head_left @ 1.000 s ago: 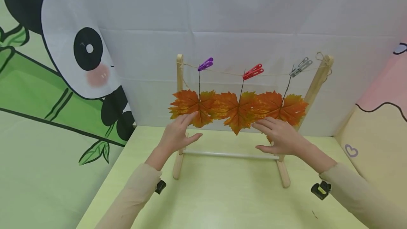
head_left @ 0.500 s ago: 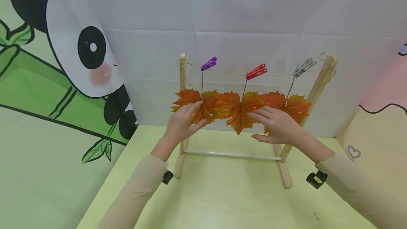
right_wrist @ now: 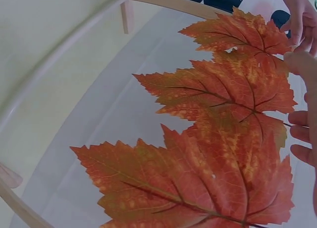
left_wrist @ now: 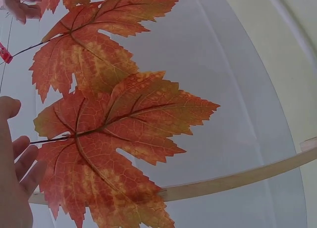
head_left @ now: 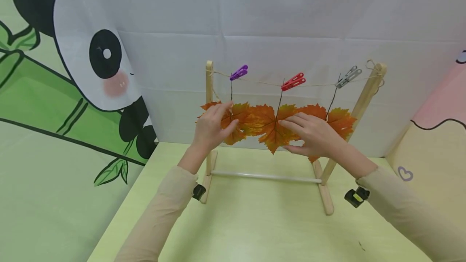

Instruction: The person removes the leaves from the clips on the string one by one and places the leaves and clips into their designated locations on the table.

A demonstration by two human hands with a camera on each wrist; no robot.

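Note:
Three orange maple leaves hang side by side on a string: a left leaf (head_left: 241,113), a middle leaf (head_left: 271,130) and a right leaf (head_left: 340,123). Their dark stems are clipped by a purple clothespin (head_left: 239,72), a red clothespin (head_left: 293,81) and a grey clothespin (head_left: 348,77). My left hand (head_left: 212,126) is in front of the left leaf, fingers spread near its stem and thumb apart. My right hand (head_left: 317,136) covers part of the right leaf, its fingertips near the middle leaf. Neither hand grips anything; whether the fingertips touch the leaves I cannot tell.
The string (head_left: 260,82) is tied between two wooden posts, the left post (head_left: 209,82) and the right post (head_left: 364,96). A white crossbar (head_left: 265,176) joins them low down, above the pale table (head_left: 262,221). Behind hangs a white cloth (head_left: 276,15) with a panda print.
My left hand has risen and shifted right, up to the left leaf's stem. My right hand has moved slightly left and up. The leaves and clothespins keep their places on the string.

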